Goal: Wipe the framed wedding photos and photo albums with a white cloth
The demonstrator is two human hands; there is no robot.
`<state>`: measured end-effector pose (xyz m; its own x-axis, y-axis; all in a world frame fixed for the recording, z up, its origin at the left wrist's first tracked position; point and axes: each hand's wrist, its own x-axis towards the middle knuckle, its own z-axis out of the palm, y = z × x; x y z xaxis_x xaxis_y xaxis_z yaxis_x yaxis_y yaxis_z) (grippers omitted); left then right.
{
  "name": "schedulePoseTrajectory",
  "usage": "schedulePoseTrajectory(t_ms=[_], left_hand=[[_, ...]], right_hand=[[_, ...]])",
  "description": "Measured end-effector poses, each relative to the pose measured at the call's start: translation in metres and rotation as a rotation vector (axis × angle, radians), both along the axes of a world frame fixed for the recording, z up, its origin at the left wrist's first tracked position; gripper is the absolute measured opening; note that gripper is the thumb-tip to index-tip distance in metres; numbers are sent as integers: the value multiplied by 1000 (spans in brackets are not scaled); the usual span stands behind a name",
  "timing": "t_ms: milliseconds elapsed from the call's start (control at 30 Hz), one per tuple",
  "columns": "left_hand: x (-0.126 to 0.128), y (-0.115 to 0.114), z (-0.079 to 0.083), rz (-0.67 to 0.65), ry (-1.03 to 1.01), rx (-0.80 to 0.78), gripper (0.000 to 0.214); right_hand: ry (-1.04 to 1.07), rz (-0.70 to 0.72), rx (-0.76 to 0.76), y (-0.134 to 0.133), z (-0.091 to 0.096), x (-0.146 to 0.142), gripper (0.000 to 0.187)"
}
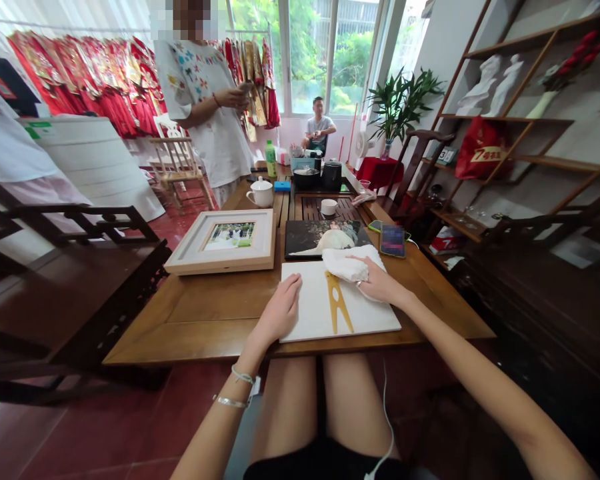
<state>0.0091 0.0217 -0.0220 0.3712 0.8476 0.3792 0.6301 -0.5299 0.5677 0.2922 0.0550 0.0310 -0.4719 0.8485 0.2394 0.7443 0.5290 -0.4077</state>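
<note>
A white board (305, 310) with a yellow shape like a letter A (336, 303) lies flat at the table's near edge. My left hand (279, 310) grips the board's left edge, fingers close together. Over the far right part of the board, my right hand (377, 280) is closed on a crumpled white cloth (347, 262) and presses it down. The cloth overlaps the top of the yellow shape and reaches a dark picture panel (303, 239) just behind. To the left lies a light wood picture frame (187, 253) with a small photo.
The wooden table (200, 313) also bears a phone (393, 240), a white lidded cup (261, 192), a small white bowl (329, 207) and a black kettle (332, 175). One person (200, 100) stands at the far left side; another (320, 127) sits beyond. Dark wooden chairs (65, 287) flank the table.
</note>
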Motion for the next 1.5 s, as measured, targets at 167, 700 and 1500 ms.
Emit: schedulePoseTrajectory(t_ms=[167,700,1500], left_hand=[[1,0,-1,7,-30,17,42],[-1,0,0,-2,5,-5,43],[1,0,2,1,15,-18,44]], right_hand=[[39,-4,-22,-53,11,10,61],[-15,-64,-90,5,6,-6,69],[-243,15,-100,-58,22,-29,86]])
